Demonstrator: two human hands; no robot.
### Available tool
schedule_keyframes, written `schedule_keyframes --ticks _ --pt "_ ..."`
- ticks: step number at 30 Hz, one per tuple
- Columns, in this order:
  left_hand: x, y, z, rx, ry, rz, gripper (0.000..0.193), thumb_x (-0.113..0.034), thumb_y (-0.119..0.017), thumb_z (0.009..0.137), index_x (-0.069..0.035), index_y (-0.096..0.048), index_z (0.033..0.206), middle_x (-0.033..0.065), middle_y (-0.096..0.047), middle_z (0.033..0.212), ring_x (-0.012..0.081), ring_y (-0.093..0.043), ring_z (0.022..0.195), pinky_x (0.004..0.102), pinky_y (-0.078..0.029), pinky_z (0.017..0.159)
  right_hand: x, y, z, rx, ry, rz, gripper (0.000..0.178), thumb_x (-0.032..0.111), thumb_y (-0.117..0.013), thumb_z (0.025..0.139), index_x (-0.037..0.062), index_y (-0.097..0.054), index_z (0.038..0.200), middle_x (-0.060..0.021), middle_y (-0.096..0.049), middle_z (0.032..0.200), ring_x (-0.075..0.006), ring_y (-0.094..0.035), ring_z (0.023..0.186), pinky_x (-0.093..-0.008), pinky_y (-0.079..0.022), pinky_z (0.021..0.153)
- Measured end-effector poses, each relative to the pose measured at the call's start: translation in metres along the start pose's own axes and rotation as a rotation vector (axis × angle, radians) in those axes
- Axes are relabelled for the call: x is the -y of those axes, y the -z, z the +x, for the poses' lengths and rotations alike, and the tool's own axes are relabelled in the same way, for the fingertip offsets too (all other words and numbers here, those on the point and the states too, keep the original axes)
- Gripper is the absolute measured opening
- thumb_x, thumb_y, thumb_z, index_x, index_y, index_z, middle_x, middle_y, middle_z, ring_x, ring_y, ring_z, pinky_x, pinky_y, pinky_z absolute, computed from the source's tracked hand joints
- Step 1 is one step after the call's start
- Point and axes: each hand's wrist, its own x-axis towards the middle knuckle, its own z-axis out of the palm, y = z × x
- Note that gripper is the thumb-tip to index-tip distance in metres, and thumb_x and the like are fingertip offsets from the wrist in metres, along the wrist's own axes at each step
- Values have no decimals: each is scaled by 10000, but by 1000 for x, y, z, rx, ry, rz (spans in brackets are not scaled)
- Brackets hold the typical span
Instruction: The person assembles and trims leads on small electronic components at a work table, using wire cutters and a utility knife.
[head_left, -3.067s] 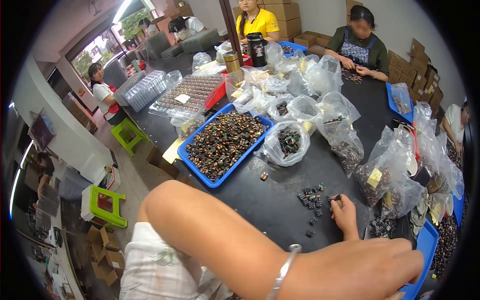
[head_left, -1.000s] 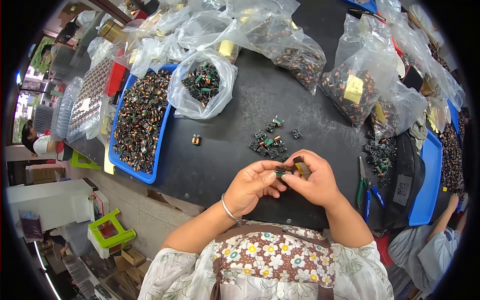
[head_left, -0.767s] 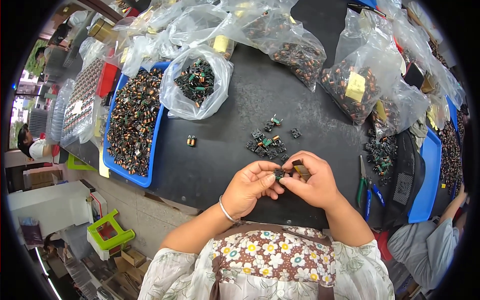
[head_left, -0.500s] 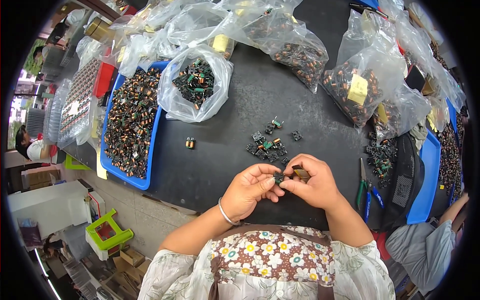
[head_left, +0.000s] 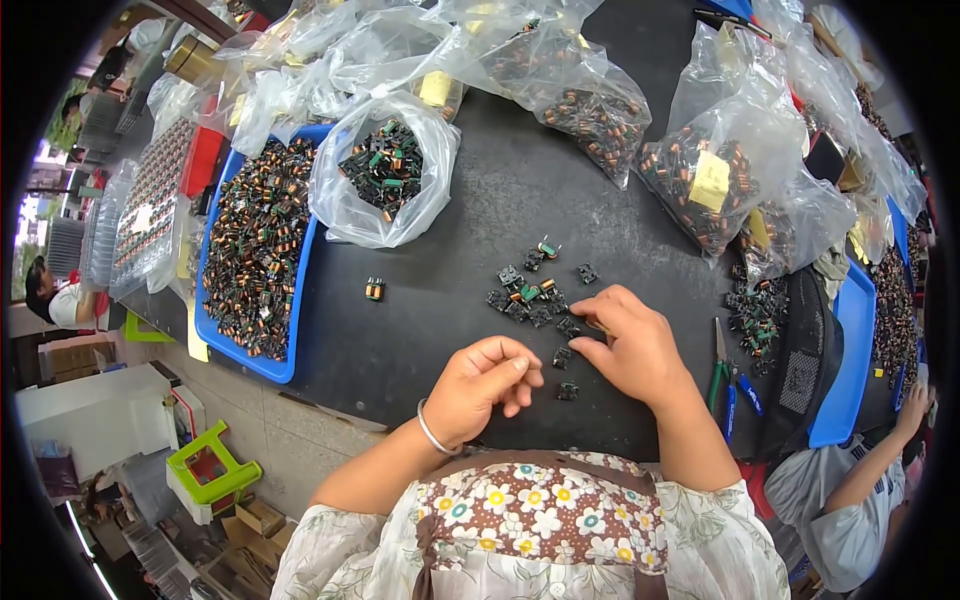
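Observation:
My left hand [head_left: 486,389] is loosely curled above the near table edge, thumb against the index finger, with nothing visible in it. Thumb and index finger of my right hand [head_left: 632,345] close around a small black component [head_left: 568,327] beside the pile. Something thin and brownish partly shows between these fingers; most of it is hidden. Two more black components, one [head_left: 562,357] below the right fingertips and another [head_left: 568,391] nearer me, rest on the table. A small pile of black parts [head_left: 526,296], some with green or copper coils, sits just beyond my hands.
Left stands a blue tray [head_left: 293,345] full of copper-coil parts, beside an opened clear bag [head_left: 425,215]. One coil part [head_left: 374,289] lies apart. Filled bags [head_left: 700,185] line the back and right. Pliers [head_left: 719,370] and blue-handled cutters [head_left: 742,395] lie right; another person's arm [head_left: 880,455] shows beyond.
My hands have parted. The black component they held together is out of the left fingers, and two components now lie near me. My right hand has moved up toward the pile.

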Motion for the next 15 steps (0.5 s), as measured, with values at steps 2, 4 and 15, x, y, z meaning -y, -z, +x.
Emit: schedule_keyframes --ticks 2,4,15 --pt "-5 -4 0 5 39 130 224 -97 -484 902 -1 -491 1104 118 -598 949 115 -568 685 206 -453 527 -2 -2 0 -7 21 -61 212 27 -691 672 25 -608 867 -69 -570 835 -189 -582 685 -287 -456 573" --pt "-9 -9 0 9 76 262 259 -93 -480 903 4 -479 1144 111 -600 948 109 -567 688 201 -453 523 -9 -3 -1 -6 26 -33 177 38 -690 677 22 -603 830 -67 -577 830 -191 -579 665 -292 -458 569" --pt "-1 -21 3 10 -52 394 298 -18 -417 896 -2 -471 1189 114 -587 1066 100 -564 760 202 -477 574 -1 -1 0 -78 -24 33 183 69 -677 699 21 -613 864 -76 -580 832 -176 -568 616 -275 -453 562"
